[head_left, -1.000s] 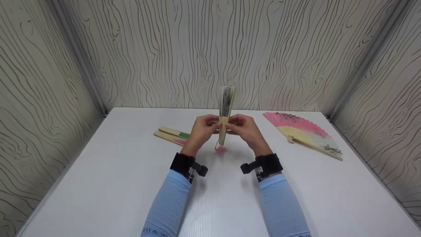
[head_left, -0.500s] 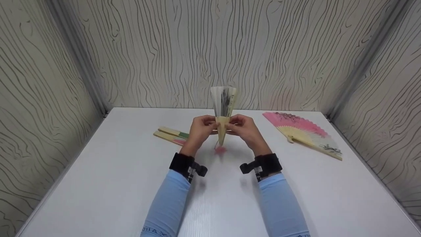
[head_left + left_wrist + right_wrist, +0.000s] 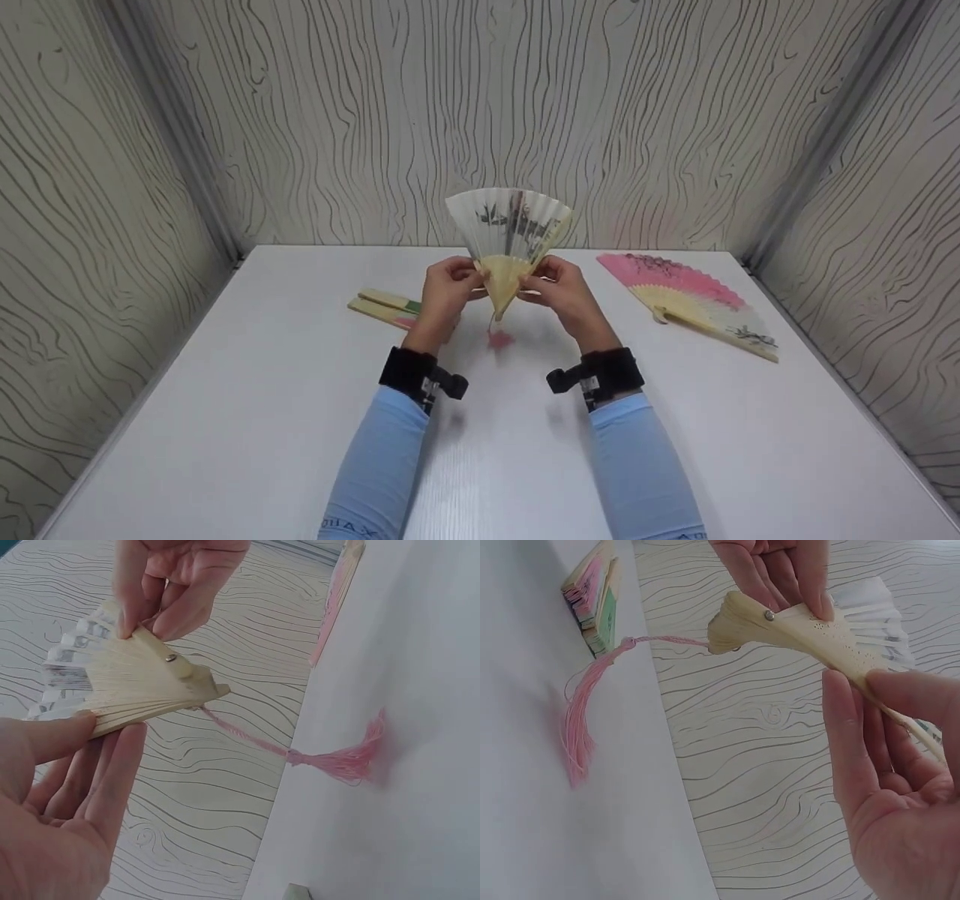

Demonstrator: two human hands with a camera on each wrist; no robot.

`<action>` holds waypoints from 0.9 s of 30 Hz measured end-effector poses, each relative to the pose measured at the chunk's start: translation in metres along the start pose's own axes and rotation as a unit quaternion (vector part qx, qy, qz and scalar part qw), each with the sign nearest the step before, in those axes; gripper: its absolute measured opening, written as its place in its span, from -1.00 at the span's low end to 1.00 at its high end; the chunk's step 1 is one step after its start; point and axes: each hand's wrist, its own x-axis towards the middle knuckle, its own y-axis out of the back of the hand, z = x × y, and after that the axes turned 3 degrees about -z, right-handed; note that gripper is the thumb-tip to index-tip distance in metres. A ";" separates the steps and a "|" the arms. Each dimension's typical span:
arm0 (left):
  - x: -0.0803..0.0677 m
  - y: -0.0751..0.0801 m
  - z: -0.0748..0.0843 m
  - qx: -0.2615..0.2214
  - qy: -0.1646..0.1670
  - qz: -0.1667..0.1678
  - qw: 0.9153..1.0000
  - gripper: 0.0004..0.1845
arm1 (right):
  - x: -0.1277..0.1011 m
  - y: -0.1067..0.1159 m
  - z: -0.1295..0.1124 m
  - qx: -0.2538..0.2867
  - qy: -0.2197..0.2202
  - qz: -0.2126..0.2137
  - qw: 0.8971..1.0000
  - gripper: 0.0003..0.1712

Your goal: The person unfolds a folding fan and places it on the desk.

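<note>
Between both hands a white folding fan (image 3: 510, 225) with a dark painted pattern stands upright above the table, partly spread. My left hand (image 3: 448, 291) pinches its left outer rib between thumb and fingers. On the other side, my right hand (image 3: 562, 294) pinches the right outer rib the same way. In the left wrist view the fan's pale ribs (image 3: 131, 675) meet at a metal rivet (image 3: 171, 658). A pink tassel (image 3: 337, 761) hangs by a cord from the pivot end.
Two closed folding fans (image 3: 382, 307), one green and one pink, lie on the white table (image 3: 247, 420) at the left, partly behind the left wrist. A spread pink and white fan (image 3: 686, 300) lies at the right. Patterned wall panels (image 3: 360, 120) enclose the back and sides.
The white fan has gone from nearly folded to a wide wedge. My left hand has moved left and the right hand slightly right, drawing the outer ribs apart.
</note>
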 end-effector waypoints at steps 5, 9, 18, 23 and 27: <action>0.002 0.002 0.001 0.006 -0.007 0.012 1.000 -0.82 | 0.000 0.001 -0.001 0.011 0.001 0.014 1.000 -0.55; 0.004 0.003 0.001 0.000 -0.010 0.021 1.000 -0.82 | -0.001 0.001 -0.002 0.025 -0.003 0.019 1.000 -0.56; 0.004 0.004 0.004 -0.042 -0.024 0.041 0.998 -0.86 | -0.003 0.002 -0.004 0.059 -0.003 0.032 0.998 -0.57; 0.005 0.005 0.004 -0.061 -0.023 0.052 0.997 -0.91 | -0.003 0.002 -0.005 0.068 -0.018 0.043 0.997 -0.54; 0.005 0.005 0.004 -0.075 -0.019 0.066 0.995 -0.90 | -0.002 0.002 -0.005 0.079 -0.024 0.050 0.995 -0.52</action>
